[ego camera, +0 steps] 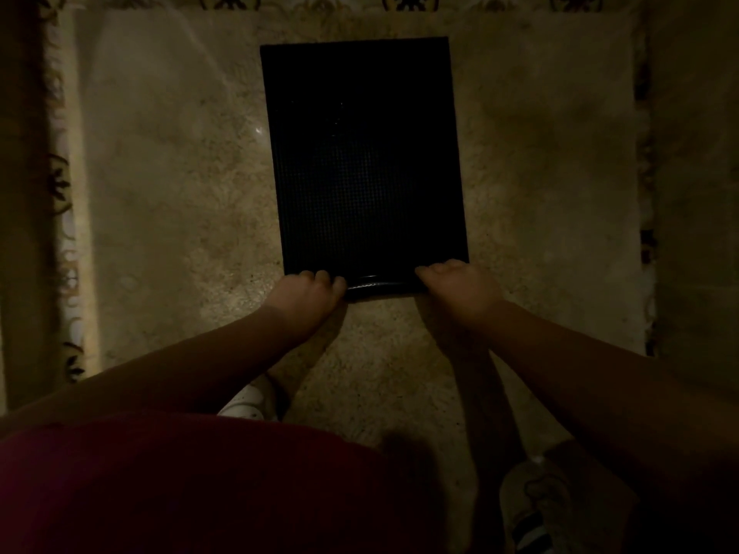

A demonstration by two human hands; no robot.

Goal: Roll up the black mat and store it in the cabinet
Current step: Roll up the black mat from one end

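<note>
The black mat (366,161) lies flat on a pale stone floor in dim light, a rectangle with a fine grid texture. Its near edge is curled into a small glossy roll (376,287). My left hand (306,293) grips the roll's left end, fingers curled over it. At the roll's right end my right hand (460,287) holds on in the same way. No cabinet is in view.
The floor (172,193) has a patterned border strip at the left (60,185), another along the top and one at the right (646,241). My two light shoes (536,509) stand on the floor below the mat. A dark red garment fills the lower left.
</note>
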